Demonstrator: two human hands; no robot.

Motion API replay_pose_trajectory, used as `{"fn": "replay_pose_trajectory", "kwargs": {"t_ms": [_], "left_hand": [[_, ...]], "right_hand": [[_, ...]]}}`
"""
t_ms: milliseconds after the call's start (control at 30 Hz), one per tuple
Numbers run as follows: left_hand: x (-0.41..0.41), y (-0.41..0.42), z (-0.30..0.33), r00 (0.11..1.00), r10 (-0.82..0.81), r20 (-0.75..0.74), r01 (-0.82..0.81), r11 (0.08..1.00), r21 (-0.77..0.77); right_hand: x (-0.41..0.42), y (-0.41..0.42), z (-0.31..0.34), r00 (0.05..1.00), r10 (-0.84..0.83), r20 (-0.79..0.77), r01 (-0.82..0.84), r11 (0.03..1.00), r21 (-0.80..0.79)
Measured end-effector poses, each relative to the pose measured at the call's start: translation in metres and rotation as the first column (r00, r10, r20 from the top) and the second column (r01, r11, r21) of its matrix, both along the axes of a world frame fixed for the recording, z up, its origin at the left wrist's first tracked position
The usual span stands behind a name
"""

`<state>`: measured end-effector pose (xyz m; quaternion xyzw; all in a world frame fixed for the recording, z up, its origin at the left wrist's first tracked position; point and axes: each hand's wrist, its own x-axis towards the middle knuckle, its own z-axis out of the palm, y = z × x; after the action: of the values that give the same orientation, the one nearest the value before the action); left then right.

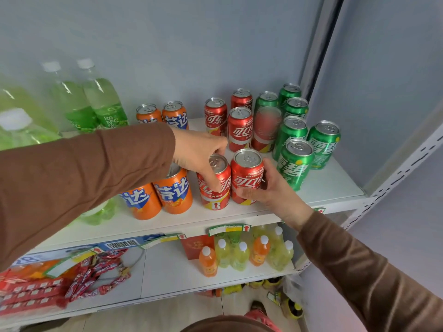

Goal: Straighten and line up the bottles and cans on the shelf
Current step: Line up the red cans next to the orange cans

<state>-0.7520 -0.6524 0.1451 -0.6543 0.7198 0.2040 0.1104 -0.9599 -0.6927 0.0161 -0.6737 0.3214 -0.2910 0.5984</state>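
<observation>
On the white shelf [330, 185] stand orange, red and green cans, with green bottles [105, 101] at the left. My left hand [199, 152] grips the front red can [215, 188] from above, fingers curled over its top and side. Right beside it, my right hand [271, 188] grips a second front red can [247, 176] around its right side. The two cans stand upright, nearly touching. Further red cans [239, 128] stand behind them. Orange cans [172, 192] stand to the left at the front, partly hidden by my left sleeve, and green cans [294, 161] are clustered at the right.
The shelf's metal upright [393, 178] runs along the right. A grey wall is behind the shelf. The lower shelf [167, 267] holds small orange and yellow bottles [239, 255] and red packets [48, 291]. Price tags [227, 228] hang on the front edge.
</observation>
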Motion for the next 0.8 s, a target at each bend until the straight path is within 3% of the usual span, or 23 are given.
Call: {"fn": "replay_pose_trajectory", "kwargs": {"t_ms": [200, 300, 400, 500, 667, 800], "left_hand": [[0.002, -0.002, 0.005, 1.0, -0.008, 0.005, 0.008, 0.998, 0.066], [0.012, -0.01, 0.024, 0.995, 0.033, -0.096, -0.02, 0.991, 0.13], [0.022, -0.028, 0.047, 0.988, 0.052, -0.147, -0.045, 0.998, 0.047], [0.029, -0.053, 0.055, 0.973, 0.064, -0.221, -0.089, 0.99, -0.106], [0.037, -0.098, 0.04, 0.983, 0.051, -0.176, -0.097, 0.96, -0.263], [0.033, -0.125, 0.021, 0.991, 0.044, -0.129, -0.077, 0.961, -0.265]], "right_hand": [[-0.004, 0.003, 0.014, 0.999, 0.036, -0.037, -0.037, 0.999, -0.033], [-0.011, 0.003, 0.042, 1.0, 0.023, -0.014, -0.025, 0.995, -0.101], [-0.02, -0.008, 0.084, 1.0, 0.015, -0.027, -0.021, 0.977, -0.213], [-0.019, -0.043, 0.113, 0.987, -0.024, -0.159, -0.034, 0.935, -0.352], [-0.01, -0.116, 0.122, 0.845, -0.261, -0.467, -0.092, 0.789, -0.608], [0.004, -0.144, 0.116, 0.677, -0.326, -0.66, -0.236, 0.753, -0.615]]}}
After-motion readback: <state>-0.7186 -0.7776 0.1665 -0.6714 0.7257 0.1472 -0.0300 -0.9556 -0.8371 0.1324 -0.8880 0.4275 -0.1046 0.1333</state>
